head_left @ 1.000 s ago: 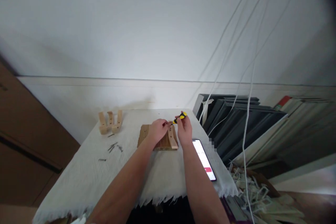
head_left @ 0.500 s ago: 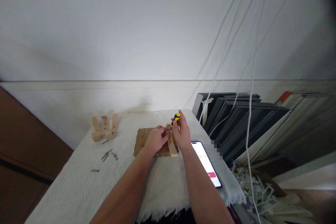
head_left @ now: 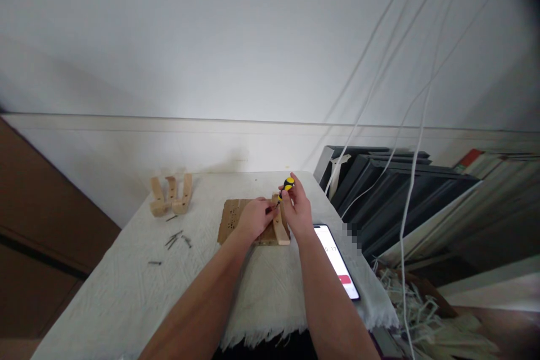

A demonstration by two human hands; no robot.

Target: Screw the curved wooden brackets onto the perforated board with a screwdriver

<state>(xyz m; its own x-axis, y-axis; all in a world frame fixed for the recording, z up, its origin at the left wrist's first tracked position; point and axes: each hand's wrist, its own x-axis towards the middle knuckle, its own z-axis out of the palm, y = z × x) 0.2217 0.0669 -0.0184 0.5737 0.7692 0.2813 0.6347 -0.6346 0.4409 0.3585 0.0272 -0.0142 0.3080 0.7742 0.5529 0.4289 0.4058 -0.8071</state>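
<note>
My right hand (head_left: 298,212) is closed around a short yellow-and-black screwdriver (head_left: 288,184), which leans with its tip down on a curved wooden piece (head_left: 282,233). My left hand (head_left: 255,218) reaches in from the left, fingertips pinched together beside the screwdriver's tip. Whatever is between those fingers is too small to make out. The wooden piece, with a dark hole in it, lies on a brown cardboard sheet (head_left: 228,223). Small holes dot the cardboard's left part, and my left hand hides its middle.
Several similar wooden hooks (head_left: 185,196) stand at the back left. Several dark screws (head_left: 173,239) lie scattered in front of them on the white cloth (head_left: 126,292). A lit phone (head_left: 337,264) lies beside my right forearm. Dark panels (head_left: 379,197) and white cables (head_left: 415,163) are at the right.
The camera's view has shifted slightly. Both hands stay at the wooden piece, with the screwdriver still in my right hand.
</note>
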